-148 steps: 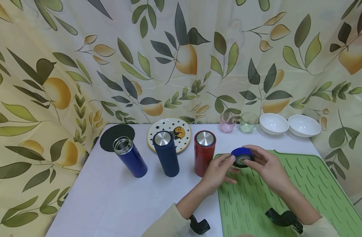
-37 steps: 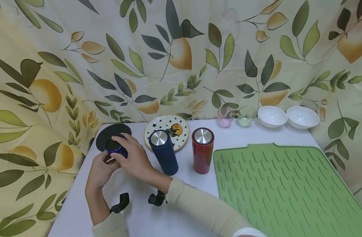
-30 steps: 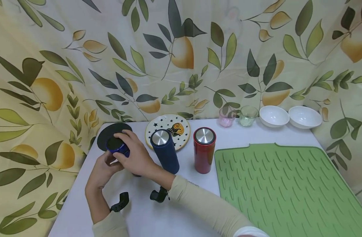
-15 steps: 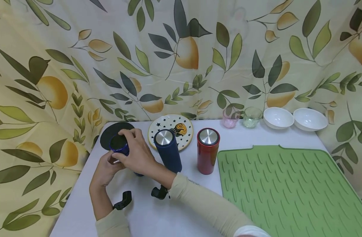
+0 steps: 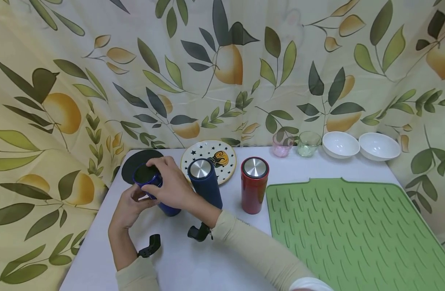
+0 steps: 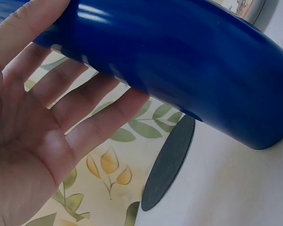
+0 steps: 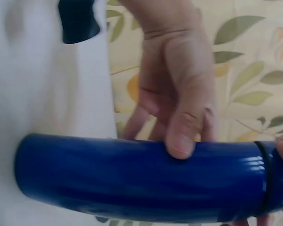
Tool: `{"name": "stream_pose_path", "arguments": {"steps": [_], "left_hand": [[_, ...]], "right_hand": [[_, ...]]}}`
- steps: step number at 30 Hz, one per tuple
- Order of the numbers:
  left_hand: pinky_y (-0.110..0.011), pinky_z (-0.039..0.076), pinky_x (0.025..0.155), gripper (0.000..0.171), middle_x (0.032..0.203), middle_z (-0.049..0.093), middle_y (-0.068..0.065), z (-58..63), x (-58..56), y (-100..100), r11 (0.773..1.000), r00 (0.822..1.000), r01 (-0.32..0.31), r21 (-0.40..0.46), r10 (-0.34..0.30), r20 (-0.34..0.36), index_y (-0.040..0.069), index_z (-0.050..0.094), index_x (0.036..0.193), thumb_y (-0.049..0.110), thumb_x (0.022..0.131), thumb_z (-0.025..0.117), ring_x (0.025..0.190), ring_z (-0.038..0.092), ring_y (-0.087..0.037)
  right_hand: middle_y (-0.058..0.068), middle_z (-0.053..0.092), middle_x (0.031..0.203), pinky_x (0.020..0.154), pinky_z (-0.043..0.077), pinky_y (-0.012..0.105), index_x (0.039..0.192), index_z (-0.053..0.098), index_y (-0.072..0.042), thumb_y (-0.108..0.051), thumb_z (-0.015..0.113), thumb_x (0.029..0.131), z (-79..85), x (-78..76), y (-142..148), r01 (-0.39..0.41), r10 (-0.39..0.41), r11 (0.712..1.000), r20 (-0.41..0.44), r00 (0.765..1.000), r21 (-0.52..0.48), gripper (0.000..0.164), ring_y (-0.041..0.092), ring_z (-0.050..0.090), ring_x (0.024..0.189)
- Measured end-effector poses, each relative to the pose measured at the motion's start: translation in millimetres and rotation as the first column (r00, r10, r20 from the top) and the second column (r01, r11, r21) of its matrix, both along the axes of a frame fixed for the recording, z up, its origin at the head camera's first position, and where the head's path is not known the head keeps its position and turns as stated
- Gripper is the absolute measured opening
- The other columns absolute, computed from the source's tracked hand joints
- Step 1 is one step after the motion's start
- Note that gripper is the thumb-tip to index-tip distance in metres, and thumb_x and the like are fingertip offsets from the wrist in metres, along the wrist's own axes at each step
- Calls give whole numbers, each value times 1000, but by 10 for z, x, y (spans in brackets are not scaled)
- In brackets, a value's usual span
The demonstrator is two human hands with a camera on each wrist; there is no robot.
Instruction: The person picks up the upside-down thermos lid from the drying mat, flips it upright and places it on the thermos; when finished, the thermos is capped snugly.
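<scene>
A glossy blue thermos (image 5: 168, 209) stands on the white table at the left. My left hand (image 5: 130, 207) grips its upper body, the thumb (image 7: 181, 141) on the near side and the other fingers behind. On its mouth sits the blue lid (image 5: 146, 174) with a dark top; my right hand (image 5: 170, 182) pinches it between thumb and fingers. In the right wrist view a black ring (image 7: 262, 174) shows between body and lid, and only right fingertips appear at the edge. The left wrist view has the thermos body (image 6: 170, 61) filling the top.
A navy thermos (image 5: 207, 184) and a red thermos (image 5: 254, 186) stand to the right. Behind are a black round mat (image 5: 129, 165), a star-patterned plate (image 5: 194, 153), pink (image 5: 281, 149) and green (image 5: 308, 146) glasses and two white bowls (image 5: 340, 144). A green mat (image 5: 346, 226) lies right.
Both hands have gone from above the green mat to the open blue thermos at left, bringing the lid onto its mouth. Lately the right hand shifts slightly at the lid.
</scene>
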State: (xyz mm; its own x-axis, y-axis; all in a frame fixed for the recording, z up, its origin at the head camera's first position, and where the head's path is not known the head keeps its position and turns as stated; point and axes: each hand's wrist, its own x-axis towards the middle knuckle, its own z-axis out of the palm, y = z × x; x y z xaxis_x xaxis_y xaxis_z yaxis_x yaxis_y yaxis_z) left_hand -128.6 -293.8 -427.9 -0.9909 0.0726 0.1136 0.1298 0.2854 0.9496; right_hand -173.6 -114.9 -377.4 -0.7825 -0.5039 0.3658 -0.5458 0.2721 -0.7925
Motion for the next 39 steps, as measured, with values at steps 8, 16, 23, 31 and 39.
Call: {"name": "stream_pose_path", "arguments": {"steps": [8, 16, 23, 31, 39], "left_hand": [[-29, 53, 78, 56, 113, 57, -7, 18, -19, 11, 1000, 1000, -5, -22, 5, 11, 6, 55, 123, 2, 72, 76, 100, 57, -19], [-29, 53, 77, 58, 115, 57, -7, 27, -6, 16, 1000, 999, -18, -22, 19, 27, 6, 54, 125, 4, 72, 77, 101, 57, -17], [-30, 54, 76, 55, 112, 58, -6, 29, -2, 11, 999, 999, -32, -22, 33, 36, 5, 56, 123, 5, 72, 77, 100, 57, -20], [-31, 54, 77, 55, 112, 57, -8, 5, -11, -1, 1000, 999, -17, 4, 17, 27, 4, 56, 122, 3, 71, 78, 101, 57, -20], [-29, 54, 76, 50, 108, 60, -5, -9, -15, 1, 999, 999, -35, -8, 35, 19, 3, 58, 117, 3, 71, 77, 100, 56, -18]], "right_hand": [[-2, 33, 141, 94, 43, 33, 140, 32, -25, -17, 65, 83, -24, -64, 28, -100, 102, 993, 28, 994, -70, 66, 14, 42, 121], [1, 41, 132, 89, 45, 26, 135, 42, -21, -22, 68, 83, 4, -40, 30, -59, 59, 998, -13, 998, 5, 58, 11, 46, 115], [1, 33, 139, 92, 44, 30, 141, 33, -23, -19, 64, 83, 2, -23, 11, -63, 63, 998, -20, 998, 0, 65, 14, 44, 118], [0, 37, 136, 89, 46, 28, 140, 33, -24, -20, 65, 85, 17, -35, 18, -77, 79, 996, -40, 996, 43, 64, 13, 47, 116], [3, 29, 141, 93, 44, 31, 143, 27, -25, -22, 63, 85, -4, -44, 17, -89, 90, 996, -45, 995, 29, 69, 15, 44, 118]]}}
